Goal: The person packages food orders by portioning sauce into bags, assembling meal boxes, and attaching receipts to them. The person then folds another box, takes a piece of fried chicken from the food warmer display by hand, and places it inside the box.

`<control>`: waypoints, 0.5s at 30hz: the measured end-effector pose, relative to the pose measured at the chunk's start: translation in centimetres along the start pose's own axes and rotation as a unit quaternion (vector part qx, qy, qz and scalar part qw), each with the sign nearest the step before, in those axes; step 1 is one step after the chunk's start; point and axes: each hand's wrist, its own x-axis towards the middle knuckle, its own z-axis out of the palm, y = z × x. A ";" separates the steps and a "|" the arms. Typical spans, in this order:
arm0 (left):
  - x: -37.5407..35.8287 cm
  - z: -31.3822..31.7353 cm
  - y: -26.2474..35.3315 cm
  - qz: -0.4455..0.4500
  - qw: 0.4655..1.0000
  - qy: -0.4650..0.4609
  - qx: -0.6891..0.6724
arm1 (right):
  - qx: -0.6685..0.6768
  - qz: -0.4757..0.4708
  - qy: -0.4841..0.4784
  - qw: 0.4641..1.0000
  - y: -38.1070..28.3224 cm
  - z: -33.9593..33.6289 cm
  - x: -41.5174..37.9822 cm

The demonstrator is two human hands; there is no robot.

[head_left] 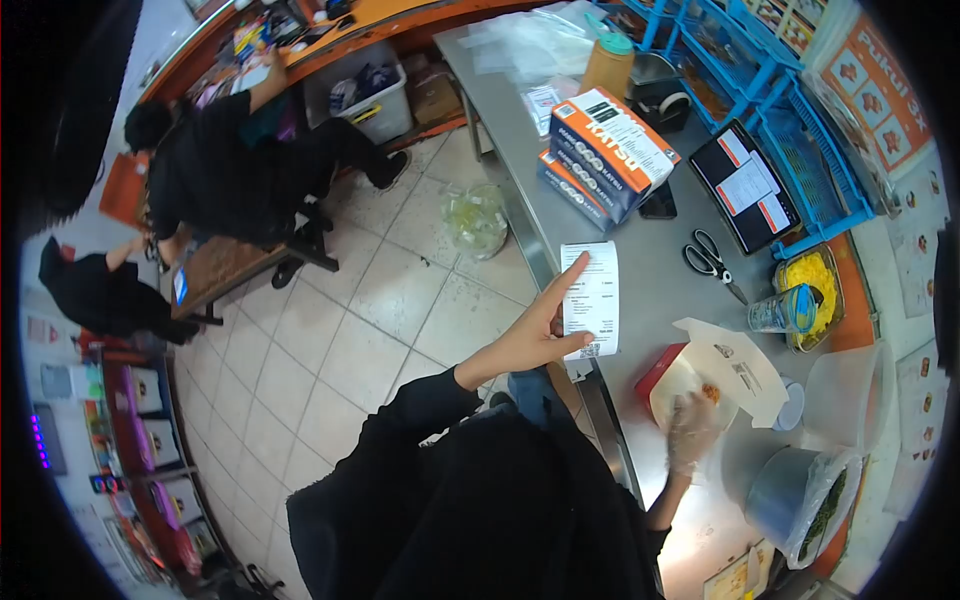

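Note:
My left hand (545, 325) holds a printed paper receipt (600, 290) upright, thumb and fingers on its edge, beside the table's front edge. In a clear plastic glove, my right hand (692, 435) reaches over an open takeaway box (660, 385), red outside and pale inside. A small orange-brown piece of food (711, 393) shows near its fingertips. Glove and blur hide how the fingers are set. The box's printed lid flap (740, 370) stands folded back toward the wall.
On the steel table (520, 170) are stacked Katsu boxes (605, 160), black-handled scissors (712, 265), a tablet (745, 188), a basket of yellow food (805, 285) and a bag-lined tub (800, 505). A plastic bag (474, 220) lies on the floor. Two people (215, 170) work at left.

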 end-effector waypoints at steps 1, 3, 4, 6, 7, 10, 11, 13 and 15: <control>1.3 -0.4 0.1 -0.002 1.000 -0.014 0.002 | -0.003 -0.038 -0.021 0.999 -0.7 1.1 0.2; 4.4 -1.1 0.7 0.000 0.999 -0.037 0.008 | 0.040 0.084 -0.148 0.985 -3.6 1.6 2.3; 6.0 -1.5 0.9 0.003 0.999 -0.048 0.011 | 0.066 0.143 -0.209 0.965 -4.9 1.9 3.4; 8.4 -2.4 1.1 0.001 0.998 -0.068 0.016 | 0.024 0.125 -0.175 0.976 -5.6 3.7 4.1; 9.6 -2.8 1.1 0.009 0.997 -0.078 0.018 | 0.000 0.116 -0.153 0.981 -5.8 4.7 4.8; 12.9 -3.9 1.2 0.016 0.994 -0.108 0.020 | -0.011 0.076 -0.094 0.993 -6.4 6.6 7.4; 13.8 -4.1 1.4 0.005 0.993 -0.119 0.018 | -0.007 0.056 -0.086 0.995 -6.3 7.7 8.0; 15.7 -4.4 1.3 0.014 0.985 -0.163 0.060 | 0.012 0.069 -0.129 0.989 -5.7 10.0 9.7; 17.2 -4.5 0.4 0.059 0.960 -0.232 0.147 | 0.037 0.062 -0.091 0.993 -5.5 11.1 10.7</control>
